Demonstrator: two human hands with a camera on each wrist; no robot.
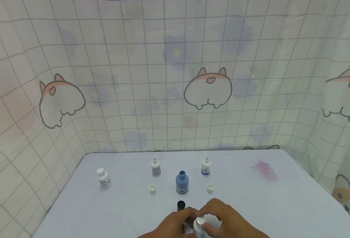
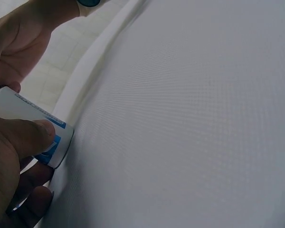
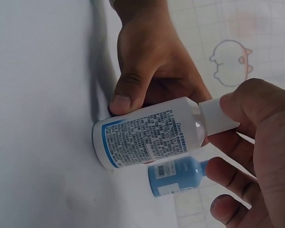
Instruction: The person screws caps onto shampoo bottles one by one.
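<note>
Near the table's front edge, my left hand [image 1: 175, 224] grips the body of a white bottle [image 3: 142, 135] with small print and a blue band on its label. My right hand [image 1: 227, 218] pinches the bottle's white cap [image 3: 219, 117] between thumb and fingers. The cap sits at the bottle's neck. In the left wrist view, the left thumb lies along the label and the bottle's base comes close to the white tabletop. Just behind the left hand stands a bottle with a black cap [image 1: 181, 205], its lower part hidden by that hand.
Beyond the hands, an uncapped blue bottle [image 1: 182, 184] stands upright. Two uncapped white bottles, one left [image 1: 156, 169] and one right [image 1: 205, 168], stand farther back, a loose white cap [image 1: 153, 189] and another cap [image 1: 210, 188] before them. A capped white bottle [image 1: 104, 180] stands far left.
</note>
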